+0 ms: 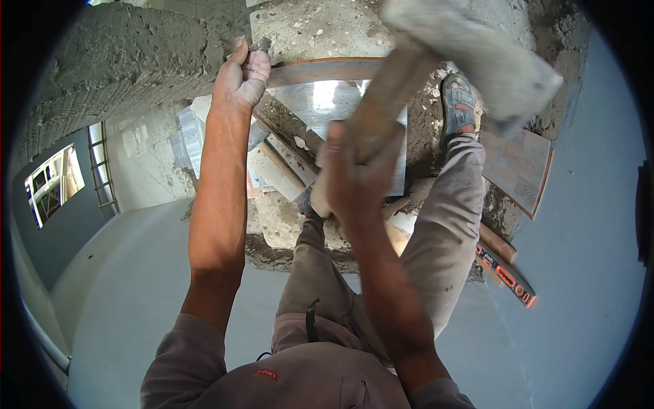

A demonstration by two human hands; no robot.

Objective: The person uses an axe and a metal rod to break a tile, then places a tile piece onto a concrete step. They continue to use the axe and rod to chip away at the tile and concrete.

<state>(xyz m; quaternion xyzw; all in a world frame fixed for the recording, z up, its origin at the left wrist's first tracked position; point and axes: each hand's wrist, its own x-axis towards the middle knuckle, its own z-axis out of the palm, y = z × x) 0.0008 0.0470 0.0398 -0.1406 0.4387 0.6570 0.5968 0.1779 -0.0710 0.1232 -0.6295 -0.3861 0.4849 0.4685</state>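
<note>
My right hand [361,170] is wrapped round the wooden handle of a large hammer [388,95], whose pale, dusty head is raised at the upper right and blurred by motion. My left hand [248,73], dusty on the palm, is at the edge of a rough cement block or ledge [136,54], palm up with its fingers curled. A small grey piece [264,45] shows at its fingertips; whether the fingers grip it I cannot tell. Below the hammer lies a shiny grey tile [317,109].
A wood-patterned tile [518,163] leans at the right, near my sandalled foot [458,102]. Below it lie a round wooden piece [497,244] and a red-and-black spirit level [505,276]. Broken tile pieces [279,167] and rubble cover the floor. A ladder [102,167] stands at the left.
</note>
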